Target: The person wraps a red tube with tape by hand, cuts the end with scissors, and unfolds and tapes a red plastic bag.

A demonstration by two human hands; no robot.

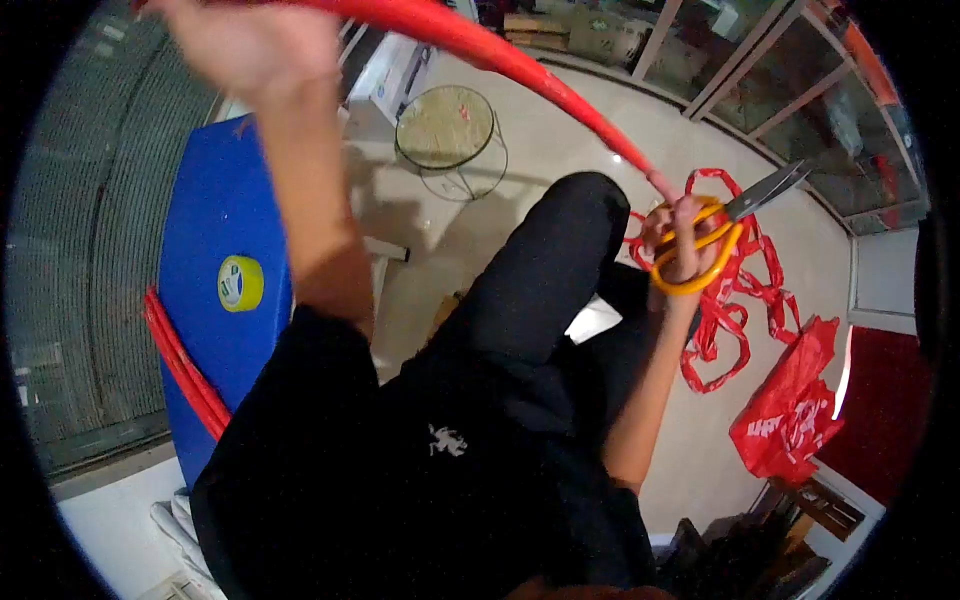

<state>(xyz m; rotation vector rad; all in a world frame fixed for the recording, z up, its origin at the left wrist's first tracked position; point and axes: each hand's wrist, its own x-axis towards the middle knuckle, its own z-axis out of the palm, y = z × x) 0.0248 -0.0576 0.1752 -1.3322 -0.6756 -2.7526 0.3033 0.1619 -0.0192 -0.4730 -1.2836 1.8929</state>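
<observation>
Right hand (683, 238) is gripping orange-handled scissors (748, 202) and the red tube's (540, 84) thin end, right of the round stool (446, 127), tube arcing above it, left hand (265, 48) too blurry to tell.

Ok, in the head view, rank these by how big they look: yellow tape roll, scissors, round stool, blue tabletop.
1. Blue tabletop
2. Round stool and scissors: unsure, not ranked. The scissors span longer but are slimmer, and look nearer the camera.
3. Yellow tape roll
</observation>
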